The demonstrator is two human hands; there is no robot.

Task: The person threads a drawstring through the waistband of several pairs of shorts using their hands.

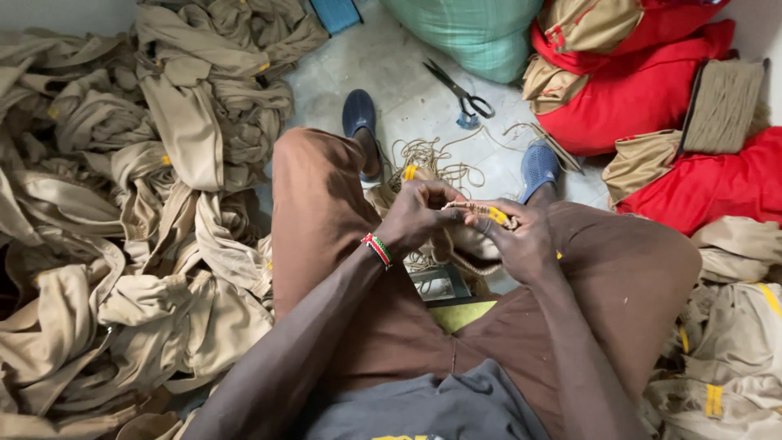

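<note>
Between my knees, my left hand [417, 213] and my right hand [515, 236] meet, both pinching a bunch of tan cord [479, 210] with a yellow tag on it. A beaded red, white and green band sits on my left wrist [377, 249]. Under the hands a khaki cloth piece [472, 253] droops. More loose cord [432, 159] lies tangled on the floor just beyond my hands, between my blue shoes [359, 114].
A big heap of khaki garments [122, 204] fills the left. Black scissors [460, 90] lie on the pale floor ahead. Red sacks [643, 98], a green sack [472, 33] and a cord bundle [721, 106] stand at the right, with more khaki garments [733, 350] below.
</note>
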